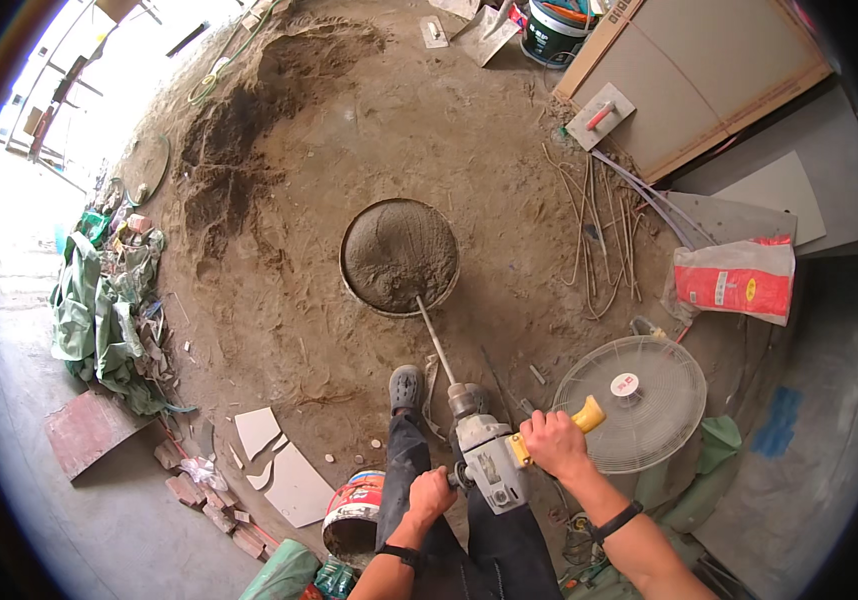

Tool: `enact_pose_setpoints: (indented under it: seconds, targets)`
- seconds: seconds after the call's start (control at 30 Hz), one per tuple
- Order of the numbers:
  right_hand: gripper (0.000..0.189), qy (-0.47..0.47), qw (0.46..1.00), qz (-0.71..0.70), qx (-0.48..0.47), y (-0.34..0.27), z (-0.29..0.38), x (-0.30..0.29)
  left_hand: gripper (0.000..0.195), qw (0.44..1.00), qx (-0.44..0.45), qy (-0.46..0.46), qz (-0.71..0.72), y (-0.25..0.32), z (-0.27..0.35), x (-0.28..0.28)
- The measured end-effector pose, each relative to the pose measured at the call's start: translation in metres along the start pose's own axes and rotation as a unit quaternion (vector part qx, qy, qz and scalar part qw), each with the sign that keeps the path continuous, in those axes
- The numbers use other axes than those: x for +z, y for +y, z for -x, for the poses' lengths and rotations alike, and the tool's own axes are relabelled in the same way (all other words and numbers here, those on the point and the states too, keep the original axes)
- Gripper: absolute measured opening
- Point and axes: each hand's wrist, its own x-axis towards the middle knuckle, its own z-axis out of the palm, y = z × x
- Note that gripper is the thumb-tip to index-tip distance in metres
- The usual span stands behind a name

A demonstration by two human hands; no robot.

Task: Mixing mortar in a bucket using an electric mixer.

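A grey electric mixing drill (490,466) is held between both hands, above the person's legs. My left hand (432,493) is closed round its black side handle. My right hand (555,444) grips the yellow rear handle. From the chuck a metal mixer shaft (438,341) runs up and forward, its lower end sunk in wet grey mortar (399,251) near the bucket's near edge. The bucket (344,281) is round and filled with mortar; its rim shows all round. The paddle is hidden in the mortar.
A fan with a round wire guard (654,405) lies at the right, near my right arm. Broken tiles (297,480) and a paint bucket (357,499) lie left of the legs. Steel rods (590,217), a cement bag (736,281) and a trowel (601,116) are farther right; sand (226,142) is heaped upper left.
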Motion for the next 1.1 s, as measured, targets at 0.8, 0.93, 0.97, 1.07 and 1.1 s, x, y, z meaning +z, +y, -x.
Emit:
enact_pose_setpoints:
  seconds: [0.8,0.93,0.97,1.07,1.1]
  targets:
    - [0.008,-0.015,0.999,-0.027,0.026,-0.028,0.024,0.017,0.018,0.999,-0.002,-0.014,-0.03,-0.021,0.012,0.011]
    - [0.008,-0.014,0.998,-0.051,0.044,-0.034,0.025,0.014,0.018,0.998,0.024,0.006,-0.054,-0.03,0.02,-0.011]
    - [0.008,-0.008,0.997,-0.058,0.04,-0.038,0.025,0.012,0.018,0.997,0.034,0.003,-0.074,-0.031,0.025,-0.02]
    - [0.008,-0.025,0.994,-0.088,0.054,-0.044,0.019,0.006,0.017,0.994,0.035,-0.005,-0.103,-0.034,0.034,-0.054]
    - [0.007,-0.053,0.99,-0.112,0.06,-0.047,0.015,0.002,0.016,0.992,0.033,-0.017,-0.124,-0.035,0.036,-0.069]
